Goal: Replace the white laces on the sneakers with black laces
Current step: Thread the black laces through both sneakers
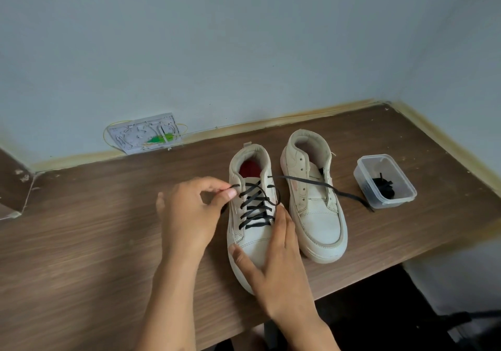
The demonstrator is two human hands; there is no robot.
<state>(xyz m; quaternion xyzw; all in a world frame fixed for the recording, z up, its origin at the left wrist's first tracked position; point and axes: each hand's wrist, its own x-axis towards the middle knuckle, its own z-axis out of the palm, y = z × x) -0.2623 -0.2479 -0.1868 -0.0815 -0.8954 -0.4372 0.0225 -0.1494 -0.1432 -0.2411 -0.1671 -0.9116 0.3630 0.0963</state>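
Head view: on the wood-grain laminate table, two off-white leather high-top sneakers stand side by side, toes toward the viewer. The left sneaker, with a red insole, carries a flat black lace criss-crossed up its eyelets. The left hand, at 9 o'clock of that shoe, pinches one lace end between thumb and forefinger beside the top eyelet. The right hand lies on the toe cap at 6 o'clock, fingers straight and spread, thumb across the toe. The other lace end trails toward 3 o'clock over the unlaced right sneaker. Farther toward 3 o'clock, a clear rectangular plastic container holds a bundled black lace.
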